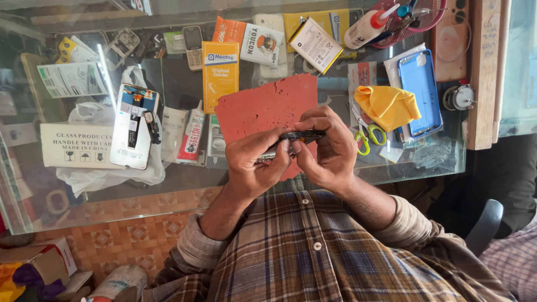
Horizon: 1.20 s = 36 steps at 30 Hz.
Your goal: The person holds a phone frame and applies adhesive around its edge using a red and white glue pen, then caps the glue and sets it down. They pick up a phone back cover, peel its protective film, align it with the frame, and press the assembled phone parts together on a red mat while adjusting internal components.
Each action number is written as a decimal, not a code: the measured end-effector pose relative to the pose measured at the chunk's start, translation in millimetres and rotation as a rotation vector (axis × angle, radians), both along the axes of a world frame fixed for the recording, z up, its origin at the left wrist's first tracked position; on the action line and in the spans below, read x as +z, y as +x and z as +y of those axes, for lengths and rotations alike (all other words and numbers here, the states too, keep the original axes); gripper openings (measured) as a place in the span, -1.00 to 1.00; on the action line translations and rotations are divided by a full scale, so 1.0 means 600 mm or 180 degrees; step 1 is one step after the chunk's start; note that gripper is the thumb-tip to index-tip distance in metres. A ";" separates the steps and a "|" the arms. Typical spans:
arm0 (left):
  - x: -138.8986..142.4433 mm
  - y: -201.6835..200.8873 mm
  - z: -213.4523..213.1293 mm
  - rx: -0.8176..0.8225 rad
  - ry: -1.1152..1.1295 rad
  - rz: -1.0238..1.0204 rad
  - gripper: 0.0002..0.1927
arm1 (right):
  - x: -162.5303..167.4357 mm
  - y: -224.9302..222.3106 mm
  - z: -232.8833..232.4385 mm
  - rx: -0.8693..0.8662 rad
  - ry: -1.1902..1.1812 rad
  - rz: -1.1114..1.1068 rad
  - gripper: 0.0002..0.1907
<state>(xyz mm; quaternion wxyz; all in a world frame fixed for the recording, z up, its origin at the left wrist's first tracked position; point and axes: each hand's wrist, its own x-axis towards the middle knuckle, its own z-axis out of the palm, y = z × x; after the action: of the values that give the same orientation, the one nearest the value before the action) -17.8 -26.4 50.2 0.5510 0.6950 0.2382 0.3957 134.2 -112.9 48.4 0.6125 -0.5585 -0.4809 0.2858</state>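
Both hands meet over the near edge of a glass-topped counter (391, 170). The left hand (254, 159) curls its fingers around a slim dark part (296, 137), seemingly a small phone component, with a metal tool tip showing beneath it. The right hand (327, 148) pinches the same part from the other end, between thumb and forefinger. The part is held just above a rough red mat (263, 106), not resting on it.

Judged from the layout, the work is in a middle stage. An opened phone (134, 126), its back removed and its inner board exposed, lies well to the left on white plastic wrapping; the part in hand has not been fitted to anything visible.

Beyond the mat:
- an orange accessory packet (220, 75)
- a yellow cloth (386, 106) beside green-handled scissors (366, 137)
- a blue phone case (419, 92)

Containers: a pink mesh basket (428, 19) at the far right edge holds a white glue bottle (366, 28) lying on its side, along with several tool handles. What else it contains cannot be made out. A white cardboard box (75, 145) sits at the left, closed.
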 end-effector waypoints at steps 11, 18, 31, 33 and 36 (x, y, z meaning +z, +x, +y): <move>-0.004 -0.001 -0.007 0.0085 0.0295 0.0061 -0.80 | -0.006 0.004 -0.006 0.0098 0.0098 0.0116 -0.75; -0.003 0.000 -0.009 0.0084 0.0259 0.0061 -0.80 | -0.006 0.003 -0.005 0.0082 0.0076 0.0052 -0.78; 0.003 0.000 -0.008 0.0075 0.0556 0.0140 -0.80 | 0.005 0.009 -0.003 0.0072 0.0075 -0.0291 -0.78; 0.001 0.000 -0.008 0.0046 0.0531 0.0130 -0.80 | 0.006 0.013 0.000 0.0184 0.0117 -0.0153 -0.76; -0.008 -0.005 -0.006 -0.0129 0.0151 0.0194 -0.75 | 0.005 0.021 0.000 0.0332 0.0088 0.0196 -0.73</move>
<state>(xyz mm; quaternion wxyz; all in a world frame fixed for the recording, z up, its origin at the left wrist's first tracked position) -20.7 -29.9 45.5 0.5347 0.7243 0.2313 0.3688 147.0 -113.0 51.7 0.6190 -0.5151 -0.4942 0.3277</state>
